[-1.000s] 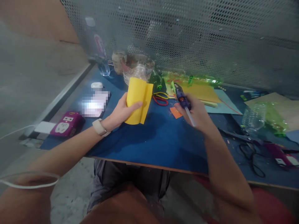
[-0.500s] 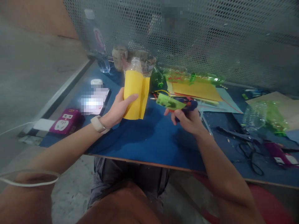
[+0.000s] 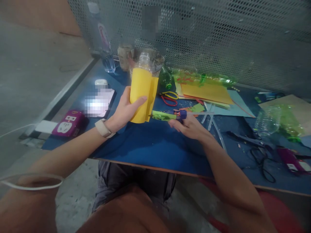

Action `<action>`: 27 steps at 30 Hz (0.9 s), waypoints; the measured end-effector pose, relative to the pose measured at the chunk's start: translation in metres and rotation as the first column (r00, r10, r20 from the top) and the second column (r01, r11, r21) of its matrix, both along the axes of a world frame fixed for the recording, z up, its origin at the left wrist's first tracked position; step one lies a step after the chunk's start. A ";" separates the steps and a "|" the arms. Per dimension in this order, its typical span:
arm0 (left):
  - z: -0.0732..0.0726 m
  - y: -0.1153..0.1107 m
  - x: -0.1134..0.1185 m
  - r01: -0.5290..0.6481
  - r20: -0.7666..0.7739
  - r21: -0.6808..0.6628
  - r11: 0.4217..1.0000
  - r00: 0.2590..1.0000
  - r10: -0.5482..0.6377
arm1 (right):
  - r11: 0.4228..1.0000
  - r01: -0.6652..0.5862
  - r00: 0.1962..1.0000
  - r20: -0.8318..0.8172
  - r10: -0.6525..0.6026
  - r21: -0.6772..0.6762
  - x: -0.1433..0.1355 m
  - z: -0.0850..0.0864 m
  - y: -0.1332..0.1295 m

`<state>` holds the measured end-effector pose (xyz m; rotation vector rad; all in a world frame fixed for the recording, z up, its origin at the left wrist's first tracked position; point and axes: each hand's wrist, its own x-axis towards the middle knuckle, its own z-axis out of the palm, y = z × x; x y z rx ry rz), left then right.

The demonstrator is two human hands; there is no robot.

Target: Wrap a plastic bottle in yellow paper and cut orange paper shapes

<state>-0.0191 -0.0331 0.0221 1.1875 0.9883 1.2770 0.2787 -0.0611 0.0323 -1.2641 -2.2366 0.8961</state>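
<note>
My left hand is wrapped round a clear plastic bottle covered in yellow paper, held upright with a slight tilt. A loose flap of the paper stands out on the bottle's right side. My right hand grips a blue and green glue gun. Its tip points left, close to the lower edge of the yellow flap; whether they touch I cannot tell. A clear glue stick sticks out of the gun's rear.
Red and yellow-handled scissors, coloured paper sheets and green bottles lie behind my right hand. To the left are a phone, a purple power socket and a water bottle. Cables and a dark tool lie right.
The glue gun has turned level and moved left and down, its tip now nearer the yellow flap. The scissors behind it have come into fuller view. My left hand holds the bottle much as before.
</note>
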 end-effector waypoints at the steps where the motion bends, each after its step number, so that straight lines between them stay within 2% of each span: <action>1: 0.000 0.000 0.000 0.005 0.001 0.004 1.000 1.000 -0.005 | 1.000 -0.001 1.000 0.002 0.001 0.003 -0.001 -0.001 0.000; 7: -0.001 0.001 -0.001 0.008 -0.010 0.035 0.999 1.000 -0.008 | 0.999 -0.010 0.997 0.071 0.007 0.039 -0.004 0.000 0.002; 17: -0.008 0.005 -0.003 0.015 -0.053 0.078 0.997 0.999 -0.011 | 0.995 -0.032 0.996 0.084 0.025 0.091 -0.004 -0.003 0.003; 27: -0.008 0.002 -0.001 0.054 -0.064 0.046 0.997 0.997 -0.051 | 0.981 0.074 0.992 0.088 -0.091 0.179 0.001 -0.004 0.005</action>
